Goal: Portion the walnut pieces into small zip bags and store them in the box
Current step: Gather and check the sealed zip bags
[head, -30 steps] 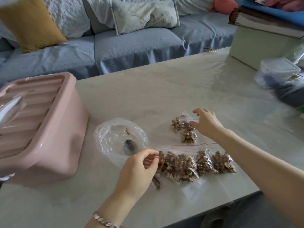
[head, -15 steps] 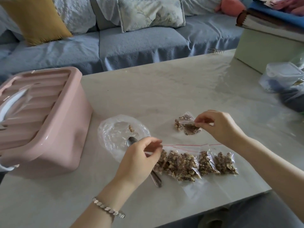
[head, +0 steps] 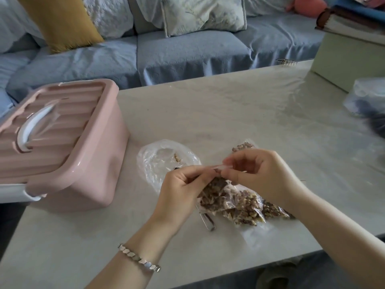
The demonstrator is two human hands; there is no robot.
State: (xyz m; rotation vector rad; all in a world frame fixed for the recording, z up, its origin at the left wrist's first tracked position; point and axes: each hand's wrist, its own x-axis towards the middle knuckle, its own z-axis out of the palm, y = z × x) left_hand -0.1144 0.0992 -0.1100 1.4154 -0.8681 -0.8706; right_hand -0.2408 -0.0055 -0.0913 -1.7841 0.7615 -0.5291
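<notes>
The pink box (head: 62, 153), lid on, sits at nine o'clock. Full bags (head: 245, 207) lie near the middle, toward five o'clock. Over them hangs one small zip bag (head: 210, 197), light, floppy, slippery. The left hand (head: 179, 188) and right hand (head: 260, 174) both pinch its top strip, the best spot to hold.

Blue sofa (head: 187, 55), yellow cushion (head: 60, 19) behind table (head: 229, 113)

Box (head: 87, 170): pink plastic, smooth, glossy, ribbed lid; white plastic handle (head: 31, 126). Zip bag (head: 213, 191): thin clear plastic, shiny, crinkled. Walnut pieces (head: 245, 207): rough, matt brown. Large bag (head: 164, 163): clear crumpled plastic film. Spoon (head: 208, 222): polished metal. Bracelet (head: 138, 258): shiny metal links. Worktop (head: 229, 113): pale stone look, smooth, soft sheen. Sofa (head: 187, 53): quilted blue cloth, matt.
</notes>
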